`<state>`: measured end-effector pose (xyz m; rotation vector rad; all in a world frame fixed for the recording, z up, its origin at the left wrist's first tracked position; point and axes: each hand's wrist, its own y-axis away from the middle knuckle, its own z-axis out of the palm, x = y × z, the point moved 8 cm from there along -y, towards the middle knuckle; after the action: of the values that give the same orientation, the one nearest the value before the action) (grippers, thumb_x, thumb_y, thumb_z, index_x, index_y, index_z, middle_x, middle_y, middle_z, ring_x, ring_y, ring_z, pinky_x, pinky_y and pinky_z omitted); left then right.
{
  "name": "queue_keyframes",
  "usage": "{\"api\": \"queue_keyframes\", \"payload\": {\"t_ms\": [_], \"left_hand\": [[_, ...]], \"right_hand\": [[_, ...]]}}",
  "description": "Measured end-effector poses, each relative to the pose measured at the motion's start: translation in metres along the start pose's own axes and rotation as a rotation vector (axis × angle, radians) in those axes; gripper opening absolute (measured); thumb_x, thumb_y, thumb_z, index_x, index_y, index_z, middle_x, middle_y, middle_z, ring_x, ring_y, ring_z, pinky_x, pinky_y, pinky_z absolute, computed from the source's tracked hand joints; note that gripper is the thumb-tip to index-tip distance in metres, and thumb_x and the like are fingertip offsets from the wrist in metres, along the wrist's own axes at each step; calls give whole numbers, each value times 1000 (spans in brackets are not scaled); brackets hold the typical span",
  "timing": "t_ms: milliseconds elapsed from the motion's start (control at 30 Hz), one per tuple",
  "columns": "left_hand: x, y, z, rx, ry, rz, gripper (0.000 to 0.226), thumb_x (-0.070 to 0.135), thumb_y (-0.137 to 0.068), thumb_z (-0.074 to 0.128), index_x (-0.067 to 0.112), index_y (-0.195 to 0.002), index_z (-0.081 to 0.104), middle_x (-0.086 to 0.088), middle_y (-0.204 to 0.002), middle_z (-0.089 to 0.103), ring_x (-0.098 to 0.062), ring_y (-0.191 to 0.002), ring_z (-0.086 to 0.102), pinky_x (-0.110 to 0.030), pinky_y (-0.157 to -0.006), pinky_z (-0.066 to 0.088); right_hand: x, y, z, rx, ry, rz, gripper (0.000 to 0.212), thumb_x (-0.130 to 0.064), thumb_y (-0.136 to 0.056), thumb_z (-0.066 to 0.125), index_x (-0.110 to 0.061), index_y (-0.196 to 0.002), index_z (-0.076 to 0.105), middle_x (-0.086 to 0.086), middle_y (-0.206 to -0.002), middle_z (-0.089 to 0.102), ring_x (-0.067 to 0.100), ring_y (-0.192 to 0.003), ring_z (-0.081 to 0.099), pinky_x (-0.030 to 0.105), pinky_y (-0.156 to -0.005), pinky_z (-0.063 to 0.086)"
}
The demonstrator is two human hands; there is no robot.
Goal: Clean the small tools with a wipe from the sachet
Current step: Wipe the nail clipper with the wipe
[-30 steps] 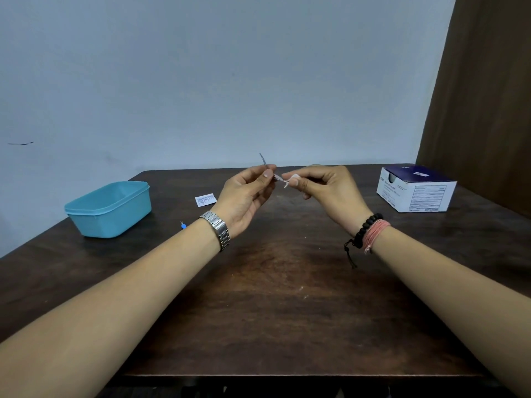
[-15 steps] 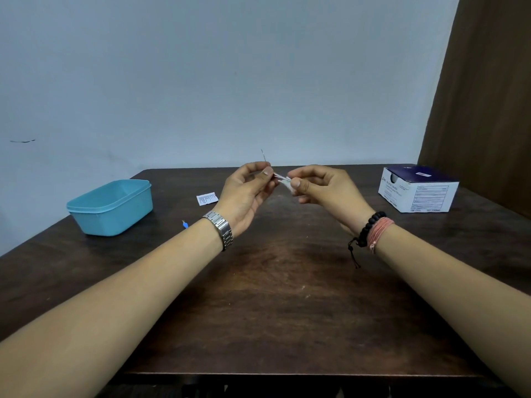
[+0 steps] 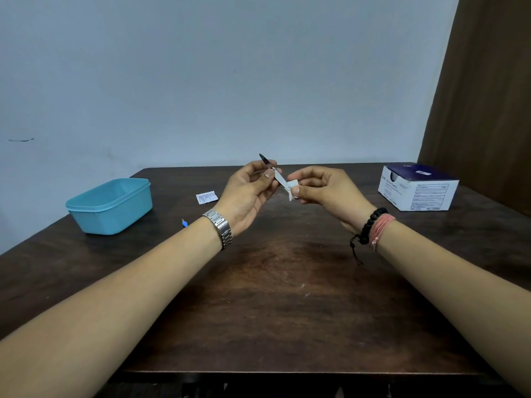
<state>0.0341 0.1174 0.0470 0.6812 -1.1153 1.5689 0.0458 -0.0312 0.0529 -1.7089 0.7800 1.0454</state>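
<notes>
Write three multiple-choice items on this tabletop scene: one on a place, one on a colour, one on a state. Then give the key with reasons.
1. Where does the white-and-blue box stand?
A. at the table's far right
B. inside the tub
C. at the table's near edge

2. What colour is the plastic tub?
A. red
B. light blue
C. black

3. What is the right hand doing?
A. lying flat on the table
B. pinching the wipe around the end of the tool
C. lifting the box

Key: 1 A, the box sits near the table's far right corner. 2 B, the tub at the left is light blue. 3 B, thumb and fingers squeeze the white wipe onto the thin metal tool, which the left hand holds at its other end.
</notes>
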Motion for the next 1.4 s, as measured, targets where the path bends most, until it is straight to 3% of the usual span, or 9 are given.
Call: {"api": "queue_keyframes", "payload": {"t_ms": [200, 400, 567, 767, 900, 1133, 1300, 1400], "left_hand": [[7, 0, 0, 1, -11, 42, 20, -4, -97, 46, 10, -96, 60, -6, -91, 65, -5, -71, 63, -14, -71, 53], [14, -2, -5, 25, 18, 83, 20, -4, -97, 46, 11, -97, 60, -6, -92, 67, -11, -82, 59, -15, -72, 52], [17, -2, -5, 10, -14, 111, 21, -4, -97, 47, 12, -97, 60, -1, -88, 72, -8, -80, 62, -17, -71, 52], [14, 2, 4, -53, -273, 179, 22, -2, -97, 47, 15, -97, 61, -1, -93, 69, -6, -81, 62, -19, -77, 51], [13, 4, 6, -74, -383, 206, 22, -2, -97, 48, 15, -96, 61, -3, -93, 67, -6, -76, 61, -22, -80, 52], [17, 5, 8, -61, -539, 259, 23, -3, -94, 52, 18, -94, 63, -2, -93, 67, -5, -77, 63, -23, -77, 54], [20, 8, 15, -68, -641, 320, 23, -1, -94, 55, 20, -94, 64, -2, -94, 68, -17, -98, 67, -30, -82, 57], [19, 10, 20, -97, -687, 338, 25, 1, -94, 55, 24, -93, 64, -3, -96, 69, -18, -100, 68, -30, -84, 57]], "right_hand": [[6, -1, -3, 31, 60, 39, 16, 0, -87, 67, -13, -92, 73, 9, -84, 72, 8, -70, 64, 17, -69, 56], [13, -2, -14, 112, 106, 95, 21, 1, -89, 61, -15, -82, 72, 2, -75, 69, 1, -56, 58, 14, -60, 52], [6, -2, -22, 194, -17, 60, 10, 0, -91, 62, -7, -91, 69, 10, -80, 65, 9, -62, 57, 15, -58, 52], [-2, -1, -6, 125, 8, -33, 13, 0, -88, 67, 3, -101, 70, 10, -81, 69, 10, -65, 64, 17, -65, 55], [0, -1, 2, 74, 52, -42, 19, -3, -87, 69, 6, -104, 70, 19, -91, 72, 13, -69, 67, 20, -69, 56], [5, -2, 5, 20, 104, 8, 2, -11, -84, 74, -10, -85, 76, 11, -78, 74, 15, -68, 68, 24, -69, 58], [1, -1, 3, 39, 291, 0, 13, -17, -86, 67, -16, -75, 74, -5, -60, 67, 9, -58, 63, 31, -70, 57], [-3, 1, 2, 70, 366, -6, 12, -19, -83, 64, -17, -76, 73, -10, -59, 65, 6, -53, 60, 26, -67, 53]]}}
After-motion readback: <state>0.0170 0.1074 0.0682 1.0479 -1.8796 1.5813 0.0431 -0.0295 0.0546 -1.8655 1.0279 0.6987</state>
